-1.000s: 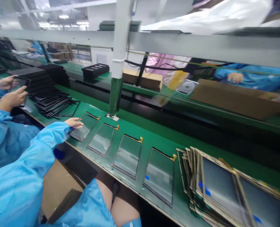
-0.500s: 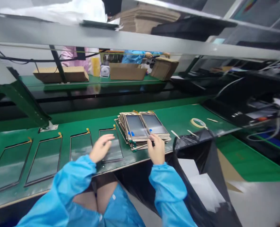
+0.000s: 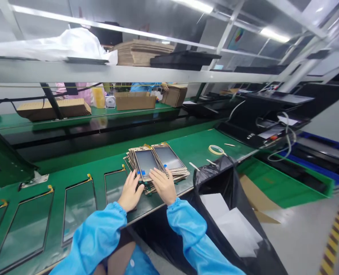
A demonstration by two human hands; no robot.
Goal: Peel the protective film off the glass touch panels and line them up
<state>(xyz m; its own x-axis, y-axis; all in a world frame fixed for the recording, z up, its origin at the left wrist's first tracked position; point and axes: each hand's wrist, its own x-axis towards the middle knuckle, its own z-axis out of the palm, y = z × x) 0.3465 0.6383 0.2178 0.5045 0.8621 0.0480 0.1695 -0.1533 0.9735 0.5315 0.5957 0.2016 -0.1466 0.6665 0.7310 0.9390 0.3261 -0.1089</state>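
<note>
Two side-by-side stacks of thin framed glass panels lie on the green bench, the left stack [image 3: 146, 160] topped by a grey panel with a blue tab, the right stack [image 3: 169, 156] much the same. At the left stack's front left corner is my left hand [image 3: 131, 193], fingers spread; it also covers part of a single black-framed panel [image 3: 113, 183]. Over the left stack's front edge lies my right hand [image 3: 164, 187], its fingers stretched out flat. Whether the fingertips press on the top panel I cannot tell.
More framed panels [image 3: 79, 204] lie in a row to the left. A tape roll [image 3: 216, 149] sits on the bench at right. A black bag [image 3: 229, 183] with white sheets hangs at the front edge. Green bins [image 3: 286, 187] stand at right; a co-worker's blue sleeve [image 3: 142, 87] shows behind.
My left hand has gone from above the single panel to the left stack's corner. My right hand has shifted left from the right stack's front to the left stack. The view has turned right.
</note>
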